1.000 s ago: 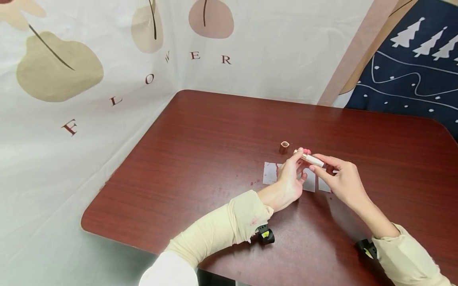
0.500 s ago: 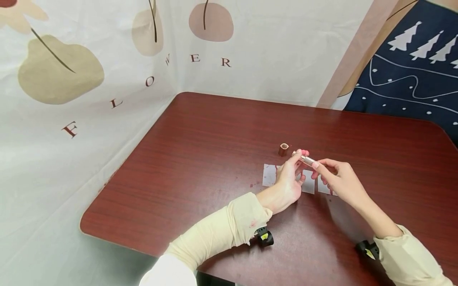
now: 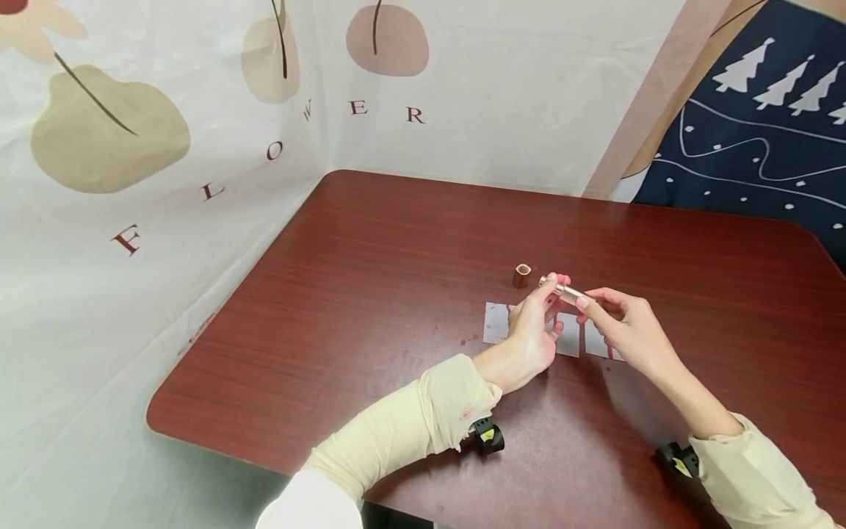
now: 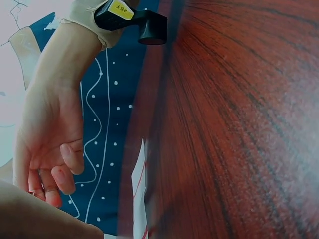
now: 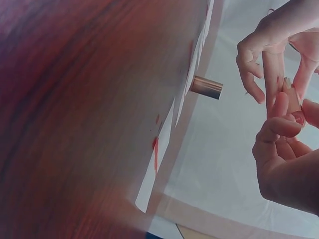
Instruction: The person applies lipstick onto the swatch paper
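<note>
In the head view a slim gold lipstick tube [image 3: 570,294] is held up off the table between both hands. My left hand [image 3: 531,332] pinches its left end between thumb and fingers. My right hand [image 3: 628,323], thumb on top, pinches the other end. The right wrist view shows the lipstick [image 5: 294,101] among the fingertips, with red at the end by the right hand [image 5: 281,154]. Standing just beyond the left fingertips is a rose-gold lipstick cap [image 3: 521,276], its open end up. In the left wrist view the left hand [image 4: 40,216] hides the tube.
Below the hands, white paper pieces [image 3: 496,323] with red streaks lie in a row on the dark red table [image 3: 370,294]. Small red marks [image 3: 469,341] dot the wood left of them. A printed cloth wall [image 3: 496,139] rises behind the table.
The right thumb has shifted from below the tube onto its right end, covering the pale part that showed there. The left hand and the cap have stayed about where they were.
</note>
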`<action>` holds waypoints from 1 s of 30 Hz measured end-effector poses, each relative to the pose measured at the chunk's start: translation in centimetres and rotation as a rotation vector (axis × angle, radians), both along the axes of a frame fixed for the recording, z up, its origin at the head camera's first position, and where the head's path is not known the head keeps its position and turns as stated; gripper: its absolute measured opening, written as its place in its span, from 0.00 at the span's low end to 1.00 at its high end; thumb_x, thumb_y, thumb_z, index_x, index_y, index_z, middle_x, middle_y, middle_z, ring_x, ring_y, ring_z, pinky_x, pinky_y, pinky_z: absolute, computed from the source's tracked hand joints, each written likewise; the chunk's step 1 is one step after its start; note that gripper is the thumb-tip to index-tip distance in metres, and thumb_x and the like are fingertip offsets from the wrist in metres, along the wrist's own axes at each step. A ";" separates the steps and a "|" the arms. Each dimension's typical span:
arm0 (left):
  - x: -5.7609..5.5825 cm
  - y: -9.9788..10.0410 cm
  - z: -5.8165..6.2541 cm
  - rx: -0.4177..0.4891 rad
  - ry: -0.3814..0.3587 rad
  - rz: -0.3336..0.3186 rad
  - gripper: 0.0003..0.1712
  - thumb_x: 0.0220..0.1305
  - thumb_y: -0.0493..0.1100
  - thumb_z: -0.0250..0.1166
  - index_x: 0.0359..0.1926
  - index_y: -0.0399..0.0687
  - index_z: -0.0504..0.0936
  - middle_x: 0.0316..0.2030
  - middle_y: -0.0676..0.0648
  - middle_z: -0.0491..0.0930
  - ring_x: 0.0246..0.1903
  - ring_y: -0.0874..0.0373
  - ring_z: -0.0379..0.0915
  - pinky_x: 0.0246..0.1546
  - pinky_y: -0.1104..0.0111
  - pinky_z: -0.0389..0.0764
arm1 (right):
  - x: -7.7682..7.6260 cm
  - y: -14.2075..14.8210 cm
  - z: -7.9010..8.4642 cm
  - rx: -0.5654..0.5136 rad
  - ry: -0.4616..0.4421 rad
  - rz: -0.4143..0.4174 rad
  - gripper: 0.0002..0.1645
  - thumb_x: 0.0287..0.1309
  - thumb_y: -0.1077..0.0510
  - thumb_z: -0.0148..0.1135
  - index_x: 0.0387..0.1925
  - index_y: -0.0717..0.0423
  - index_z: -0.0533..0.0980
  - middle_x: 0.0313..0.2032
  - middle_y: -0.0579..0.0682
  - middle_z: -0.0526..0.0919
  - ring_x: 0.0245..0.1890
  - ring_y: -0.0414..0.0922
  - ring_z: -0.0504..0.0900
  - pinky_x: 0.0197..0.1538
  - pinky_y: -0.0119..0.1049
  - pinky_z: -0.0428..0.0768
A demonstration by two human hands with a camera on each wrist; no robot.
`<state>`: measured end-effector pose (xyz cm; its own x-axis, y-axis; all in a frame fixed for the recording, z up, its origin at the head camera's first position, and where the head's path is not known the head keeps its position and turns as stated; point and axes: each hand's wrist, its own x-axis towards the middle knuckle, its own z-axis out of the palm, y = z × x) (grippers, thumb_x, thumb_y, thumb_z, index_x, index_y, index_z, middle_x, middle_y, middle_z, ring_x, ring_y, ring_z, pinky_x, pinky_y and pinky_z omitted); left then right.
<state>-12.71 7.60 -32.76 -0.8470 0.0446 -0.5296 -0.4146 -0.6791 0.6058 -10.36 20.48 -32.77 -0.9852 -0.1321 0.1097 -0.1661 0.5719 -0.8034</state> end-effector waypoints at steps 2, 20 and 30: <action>-0.1 -0.1 -0.1 0.003 0.001 -0.002 0.07 0.56 0.48 0.66 0.28 0.51 0.85 0.34 0.53 0.84 0.36 0.59 0.73 0.39 0.62 0.59 | -0.1 -0.1 -0.1 -0.006 -0.003 0.004 0.20 0.63 0.50 0.57 0.46 0.63 0.75 0.27 0.60 0.80 0.14 0.44 0.69 0.13 0.35 0.63; 0.0 -0.2 0.4 0.008 0.023 -0.001 0.09 0.58 0.48 0.65 0.31 0.48 0.86 0.35 0.51 0.84 0.37 0.60 0.74 0.41 0.61 0.58 | -0.2 -0.3 -0.6 -0.015 0.204 -0.016 0.14 0.58 0.58 0.63 0.43 0.63 0.78 0.23 0.53 0.77 0.17 0.41 0.71 0.09 0.32 0.60; -0.2 -0.5 0.5 -0.119 0.050 -0.092 0.11 0.58 0.45 0.65 0.37 0.43 0.86 0.31 0.51 0.84 0.33 0.61 0.75 0.34 0.65 0.63 | -0.3 -0.3 -0.6 -0.036 0.182 -0.070 0.13 0.58 0.58 0.63 0.42 0.63 0.78 0.21 0.47 0.76 0.20 0.39 0.74 0.13 0.32 0.61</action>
<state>-12.87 7.08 -32.25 -0.8674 0.0632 -0.4935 -0.4396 -0.5619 0.7007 -10.62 20.20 -33.34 -0.9551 -0.0568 0.2907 -0.2718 0.5583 -0.7839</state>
